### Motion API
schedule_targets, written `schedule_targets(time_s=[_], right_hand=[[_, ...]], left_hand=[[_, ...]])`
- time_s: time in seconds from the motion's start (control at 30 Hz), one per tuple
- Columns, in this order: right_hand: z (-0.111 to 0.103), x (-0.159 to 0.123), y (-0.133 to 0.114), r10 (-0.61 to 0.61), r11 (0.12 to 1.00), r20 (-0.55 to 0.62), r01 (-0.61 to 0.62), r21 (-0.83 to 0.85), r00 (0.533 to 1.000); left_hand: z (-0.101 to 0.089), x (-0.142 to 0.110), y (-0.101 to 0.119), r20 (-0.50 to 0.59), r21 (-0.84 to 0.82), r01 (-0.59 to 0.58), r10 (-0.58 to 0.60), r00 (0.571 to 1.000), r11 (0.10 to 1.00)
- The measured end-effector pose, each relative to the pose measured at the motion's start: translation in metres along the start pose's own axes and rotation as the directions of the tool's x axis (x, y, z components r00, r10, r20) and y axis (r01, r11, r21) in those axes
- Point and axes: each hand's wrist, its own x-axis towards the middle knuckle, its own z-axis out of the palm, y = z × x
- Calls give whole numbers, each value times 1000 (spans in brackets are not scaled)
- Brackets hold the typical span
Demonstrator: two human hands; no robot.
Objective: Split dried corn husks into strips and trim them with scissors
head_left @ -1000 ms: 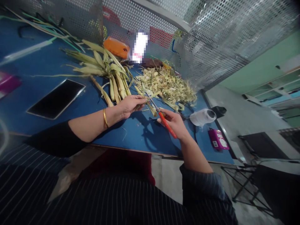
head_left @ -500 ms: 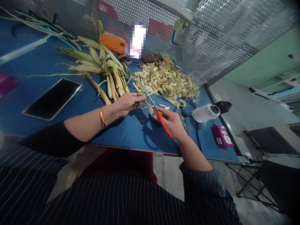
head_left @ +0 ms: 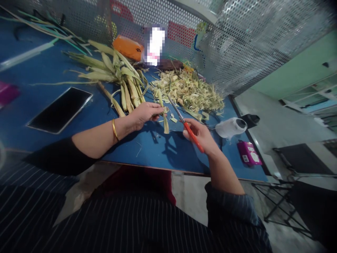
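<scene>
In my left hand (head_left: 149, 114) a small piece of dried corn husk (head_left: 165, 123) is pinched between thumb and fingers, one end pointing down over the blue table. My right hand (head_left: 198, 135) grips a pair of scissors (head_left: 193, 136) by the red handles, the blades slanting up and to the left, apart from the husk. Beyond my left hand lies a bundle of long dry corn husks (head_left: 130, 89). A heap of cut husk scraps (head_left: 188, 89) sits behind the scissors, and a few small bits lie beneath the blades.
A black phone or tablet (head_left: 60, 109) lies on the left of the blue table (head_left: 126, 149). A white thread spool (head_left: 228, 128) and a purple packet (head_left: 249, 153) are on the right. An orange packet (head_left: 128, 48) stands by the perforated metal screen (head_left: 237, 45) at the back.
My right hand has drawn the scissors right and toward me, away from the husk. The husk piece in my left hand looks shorter and hangs straighter; a small scrap lies on the table beside it.
</scene>
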Motion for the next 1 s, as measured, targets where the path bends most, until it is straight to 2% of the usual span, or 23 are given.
schedule_targets(time_s=[0.17, 0.47, 0.73, 0.87, 1.0], right_hand=[[-4, 0, -1, 10, 999, 82, -7, -44, 997], [5, 0, 3, 30, 999, 58, -31, 14, 998], [7, -2, 3, -63, 997, 27, 65, -48, 998], [5, -8, -3, -35, 998, -70, 39, 58, 997], [3, -21, -9, -48, 993, -8, 49, 109, 999]], left_hand=[[4, -5, 4, 50, 103, -8, 3, 999, 995], [3, -3, 0, 76, 155, -7, -4, 997, 988], [-2, -2, -3, 152, 199, -67, 36, 988, 978], [0, 0, -1, 51, 52, -29, 26, 998, 998], [0, 4, 3, -59, -221, -42, 29, 998, 974]])
